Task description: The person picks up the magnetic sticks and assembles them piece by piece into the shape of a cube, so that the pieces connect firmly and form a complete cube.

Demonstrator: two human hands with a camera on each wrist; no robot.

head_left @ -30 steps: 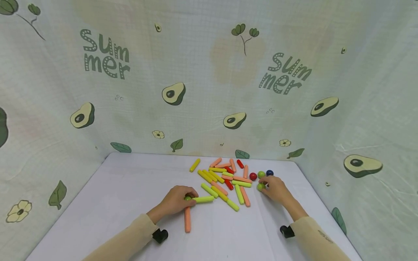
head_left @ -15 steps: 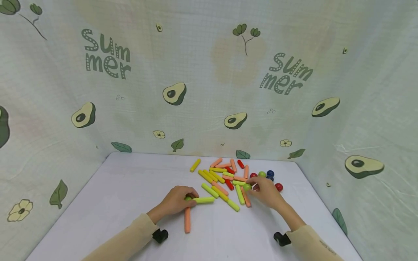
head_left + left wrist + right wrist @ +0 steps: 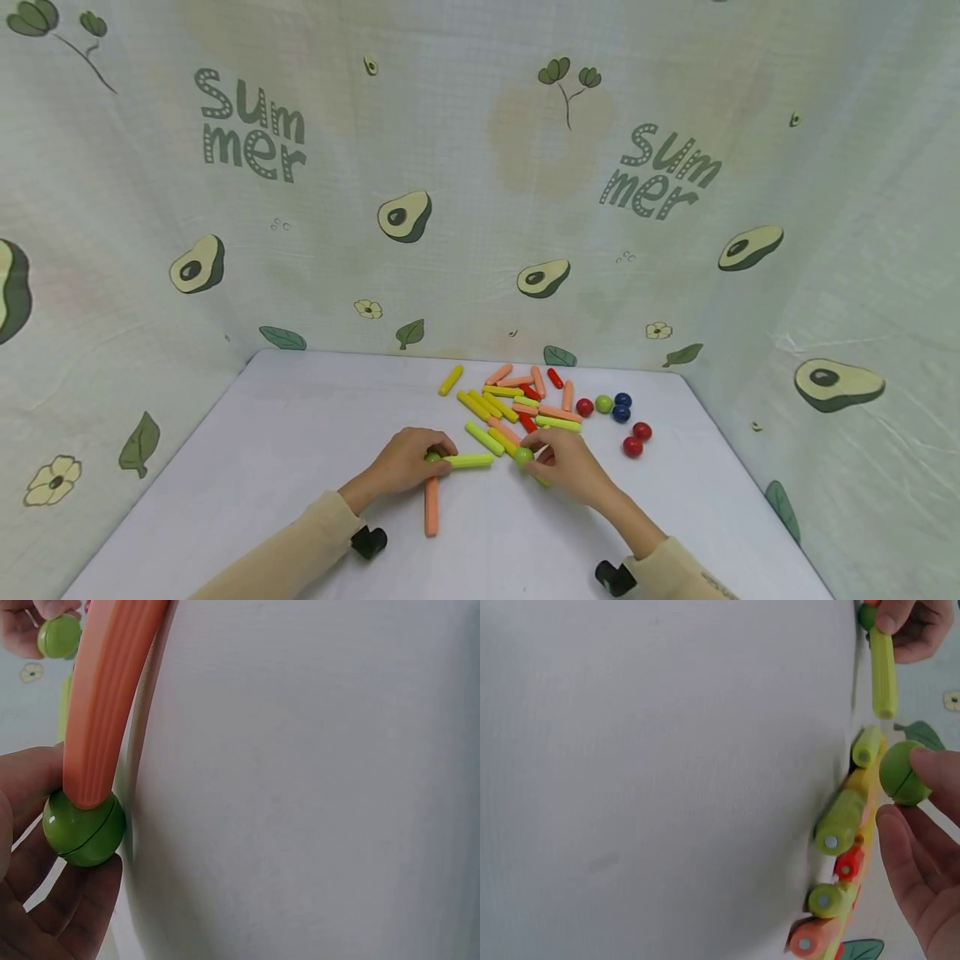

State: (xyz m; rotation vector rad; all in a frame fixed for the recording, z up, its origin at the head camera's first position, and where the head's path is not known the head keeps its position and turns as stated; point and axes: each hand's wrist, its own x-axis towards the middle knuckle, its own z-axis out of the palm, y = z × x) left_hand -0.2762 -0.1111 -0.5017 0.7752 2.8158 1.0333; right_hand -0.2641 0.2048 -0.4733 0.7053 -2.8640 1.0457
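My left hand [image 3: 408, 460] grips a green ball [image 3: 84, 829] at the corner where two rods meet. An orange rod [image 3: 431, 507] runs from that ball toward me, and a lime rod [image 3: 469, 460] points right from it. Between thumb and fingers, my right hand [image 3: 570, 467] pinches a second green ball [image 3: 904, 773]. It is over the near side of the rod pile, to the right of the lime rod's free end. In the right wrist view, the lime rod's end shows a grey round spot.
Several yellow, orange, lime and red rods [image 3: 480, 407] lie loosely piled at the back middle. To their right are a red ball [image 3: 584, 407], a green ball [image 3: 603, 403], two blue balls [image 3: 621, 413] and two more red balls [image 3: 633, 447]. A printed cloth [image 3: 465, 167] hangs behind the white table [image 3: 300, 417].
My right hand has picked the green ball from the ball group and carried it left and nearer, over the rods. Two red balls now show at right. My left hand stays put.
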